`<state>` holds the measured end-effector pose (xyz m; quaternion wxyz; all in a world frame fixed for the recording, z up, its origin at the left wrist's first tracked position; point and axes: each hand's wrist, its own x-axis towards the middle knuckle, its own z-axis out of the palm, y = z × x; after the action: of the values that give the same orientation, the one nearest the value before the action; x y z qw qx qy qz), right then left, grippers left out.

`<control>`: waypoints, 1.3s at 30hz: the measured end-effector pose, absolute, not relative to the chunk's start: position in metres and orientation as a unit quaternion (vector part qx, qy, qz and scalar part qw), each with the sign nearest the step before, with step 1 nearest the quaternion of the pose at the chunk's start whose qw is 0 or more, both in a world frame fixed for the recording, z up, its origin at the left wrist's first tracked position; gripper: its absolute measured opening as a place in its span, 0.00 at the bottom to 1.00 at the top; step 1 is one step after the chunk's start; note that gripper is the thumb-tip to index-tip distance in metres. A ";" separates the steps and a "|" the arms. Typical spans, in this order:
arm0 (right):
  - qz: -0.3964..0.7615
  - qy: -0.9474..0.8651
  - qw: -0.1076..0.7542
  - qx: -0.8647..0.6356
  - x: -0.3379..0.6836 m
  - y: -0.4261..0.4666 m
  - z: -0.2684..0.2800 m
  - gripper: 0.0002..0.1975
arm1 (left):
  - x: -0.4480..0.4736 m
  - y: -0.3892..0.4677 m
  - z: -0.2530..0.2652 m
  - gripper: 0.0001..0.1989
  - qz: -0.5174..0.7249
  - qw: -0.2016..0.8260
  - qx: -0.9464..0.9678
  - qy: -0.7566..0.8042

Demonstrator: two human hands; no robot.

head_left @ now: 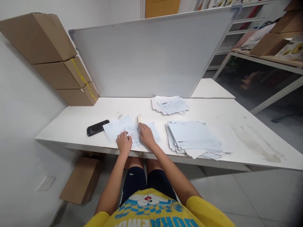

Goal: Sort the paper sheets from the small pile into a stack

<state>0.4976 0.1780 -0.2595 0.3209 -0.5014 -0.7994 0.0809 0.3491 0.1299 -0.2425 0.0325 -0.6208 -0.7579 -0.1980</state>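
My left hand (124,142) rests on the lower edge of some printed papers, its fingers spread on the sheets. Under and beside it lie a white sheet (111,130) and a printed form (131,128) with red stamp marks. My right hand (145,135) is closed at the near end of a small cream-coloured stick (139,119), whose exact kind I cannot make out. Beneath the right hand another printed sheet (154,130) shows to the right. A black phone (97,127) lies left of the papers, close to the white sheet.
A large paper stack (194,135) lies right of my hands, with a smaller stack (170,105) behind it. A whiteboard (151,60) stands along the table's back. Cardboard boxes (59,74) are piled at the left wall. Grey smears (258,143) mark the table's right side.
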 end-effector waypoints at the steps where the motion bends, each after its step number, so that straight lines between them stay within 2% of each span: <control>1: 0.075 -0.803 0.316 -0.500 0.499 0.180 -0.258 0.25 | 0.349 0.130 -0.242 0.10 -0.198 0.036 -0.624 -0.755; 8: 0.081 -0.805 0.254 -0.530 0.498 0.180 -0.251 0.23 | 0.348 0.130 -0.250 0.11 -0.197 0.045 -0.627 -0.753; 13: 0.029 -0.795 0.219 -0.565 0.483 0.164 -0.263 0.20 | 0.348 0.132 -0.257 0.12 -0.207 0.047 -0.629 -0.748; 17: -0.017 -0.808 0.231 -0.542 0.482 0.156 -0.258 0.16 | 0.349 0.131 -0.247 0.12 -0.211 0.021 -0.618 -0.757; 22: -0.006 -0.829 0.247 -0.501 0.489 0.123 -0.258 0.18 | 0.352 0.113 -0.228 0.12 -0.228 -0.009 -0.609 -0.760; 27: 0.020 -0.859 0.211 -0.466 0.507 0.056 -0.285 0.29 | 0.348 0.069 -0.224 0.07 -0.250 -0.074 -0.574 -0.776; 30: 0.024 -0.847 0.250 -0.468 0.529 0.025 -0.276 0.33 | 0.338 0.057 -0.225 0.06 -0.311 -0.112 -0.566 -0.756; 34: -0.050 -0.773 0.359 -0.521 0.580 0.002 -0.224 0.33 | 0.326 0.087 -0.225 0.10 -0.401 -0.026 -0.575 -0.713; 37: -0.138 -0.676 0.438 -0.576 0.623 0.007 -0.193 0.29 | 0.326 0.122 -0.231 0.17 -0.331 0.020 -0.637 -0.696; 39: -0.148 -0.643 0.434 -0.614 0.648 0.024 -0.190 0.27 | 0.329 0.137 -0.238 0.22 -0.253 0.028 -0.673 -0.694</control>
<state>0.6475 0.0238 -0.1900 0.4335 -0.6137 -0.6430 -0.1480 0.3288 0.1374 -0.2378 0.0280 -0.6731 -0.6944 -0.2529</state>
